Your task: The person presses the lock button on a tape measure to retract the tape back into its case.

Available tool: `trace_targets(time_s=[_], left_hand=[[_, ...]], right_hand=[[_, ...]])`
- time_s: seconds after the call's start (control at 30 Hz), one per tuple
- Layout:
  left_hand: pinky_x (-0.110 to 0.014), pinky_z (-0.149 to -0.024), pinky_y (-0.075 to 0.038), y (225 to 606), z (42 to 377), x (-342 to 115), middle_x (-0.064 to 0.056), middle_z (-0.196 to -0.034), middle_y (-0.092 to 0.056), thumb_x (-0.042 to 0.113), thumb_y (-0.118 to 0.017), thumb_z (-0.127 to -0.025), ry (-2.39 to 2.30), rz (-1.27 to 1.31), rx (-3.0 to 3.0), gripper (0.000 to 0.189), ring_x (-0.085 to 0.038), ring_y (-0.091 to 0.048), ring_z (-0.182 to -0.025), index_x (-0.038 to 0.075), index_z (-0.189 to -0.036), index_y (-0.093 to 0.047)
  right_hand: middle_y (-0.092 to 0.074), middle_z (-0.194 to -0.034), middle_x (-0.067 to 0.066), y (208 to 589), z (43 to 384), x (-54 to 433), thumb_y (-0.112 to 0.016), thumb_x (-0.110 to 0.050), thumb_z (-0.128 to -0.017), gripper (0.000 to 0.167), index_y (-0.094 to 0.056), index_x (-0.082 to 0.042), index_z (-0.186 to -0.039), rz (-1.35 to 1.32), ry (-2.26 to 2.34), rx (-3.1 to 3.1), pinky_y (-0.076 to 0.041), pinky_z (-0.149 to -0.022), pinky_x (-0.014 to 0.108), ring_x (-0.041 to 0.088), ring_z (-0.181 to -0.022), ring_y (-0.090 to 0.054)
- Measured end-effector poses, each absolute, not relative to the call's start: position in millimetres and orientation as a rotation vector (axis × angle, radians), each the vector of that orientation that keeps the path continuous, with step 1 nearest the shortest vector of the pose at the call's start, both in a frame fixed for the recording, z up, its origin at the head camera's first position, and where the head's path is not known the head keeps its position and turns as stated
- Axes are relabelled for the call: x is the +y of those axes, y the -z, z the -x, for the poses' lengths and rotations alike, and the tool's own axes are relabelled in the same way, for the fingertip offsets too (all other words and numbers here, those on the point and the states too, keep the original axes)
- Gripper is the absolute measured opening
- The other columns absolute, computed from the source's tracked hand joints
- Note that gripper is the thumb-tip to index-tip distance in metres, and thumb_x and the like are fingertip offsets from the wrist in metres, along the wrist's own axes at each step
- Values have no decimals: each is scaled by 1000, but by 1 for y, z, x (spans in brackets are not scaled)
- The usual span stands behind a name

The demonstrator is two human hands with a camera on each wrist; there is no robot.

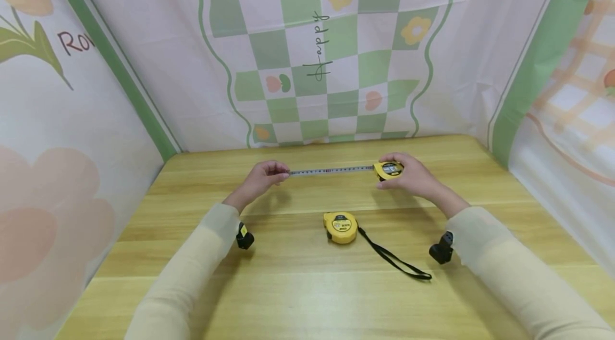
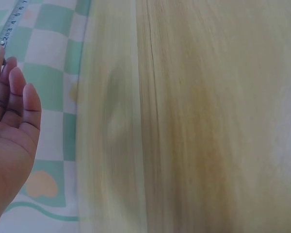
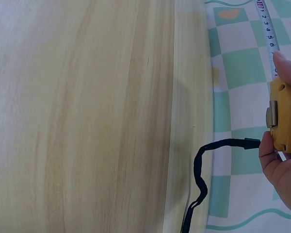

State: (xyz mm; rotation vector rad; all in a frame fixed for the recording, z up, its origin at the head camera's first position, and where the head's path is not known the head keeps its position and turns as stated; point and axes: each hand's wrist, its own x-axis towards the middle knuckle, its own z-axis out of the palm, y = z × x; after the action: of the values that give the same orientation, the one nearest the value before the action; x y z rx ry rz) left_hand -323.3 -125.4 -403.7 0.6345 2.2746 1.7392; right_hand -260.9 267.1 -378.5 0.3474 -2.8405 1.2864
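My right hand [image 1: 410, 173] grips a yellow tape measure [image 1: 388, 171] above the back of the table. In the right wrist view, the metal clip on the case [image 3: 283, 116] and its black strap [image 3: 218, 144] hanging down both show. From the case the silver blade [image 1: 331, 171] runs out straight to the left, its number scale visible. Thumb and fingertips of my left hand [image 1: 261, 177] pinch the blade's free end; in the left wrist view the other fingers lie loosely curved beside it. A second yellow tape measure [image 1: 342, 228] lies on the table between the forearms.
The wooden table [image 1: 288, 286] has a black wrist strap [image 1: 396, 260] lying across it, joined to the second tape measure. Black cameras [image 1: 245, 237] sit at both wrists. A patterned cloth [image 1: 298, 52] hangs behind the table's back edge, with more cloth at both sides.
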Motion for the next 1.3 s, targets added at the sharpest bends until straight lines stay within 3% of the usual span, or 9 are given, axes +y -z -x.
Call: trace_targets(time_s=[0.9,1.07,1.3], left_hand=[[-58,-93,-43,408,323,-116,-30,-114,-58,11,-63,-96,-1728,-666,2246,19,-47,-52,-105,-2,-110,-63],[-60,-93,-42,406,320,-113,-31,-113,-58,8,-62,-96,-1745,-674,2224,16,-51,-50,-106,-2,-109,-62],[-62,-91,-42,407,321,-106,-21,-103,-63,6,-63,-95,-1765,-691,2198,14,-55,-49,-104,-2,-107,-63]], right_hand=[[-49,-128,20,381,260,258,-85,-24,-76,70,-51,-5,-134,-337,-1271,-2846,-44,-86,45,35,-108,-49],[-48,-129,20,382,260,256,-86,-24,-76,71,-51,-5,-134,-338,-1267,-2843,-44,-86,45,35,-108,-49],[-47,-129,20,383,260,253,-87,-25,-74,72,-52,-6,-133,-347,-1270,-2833,-44,-87,46,36,-108,-49]])
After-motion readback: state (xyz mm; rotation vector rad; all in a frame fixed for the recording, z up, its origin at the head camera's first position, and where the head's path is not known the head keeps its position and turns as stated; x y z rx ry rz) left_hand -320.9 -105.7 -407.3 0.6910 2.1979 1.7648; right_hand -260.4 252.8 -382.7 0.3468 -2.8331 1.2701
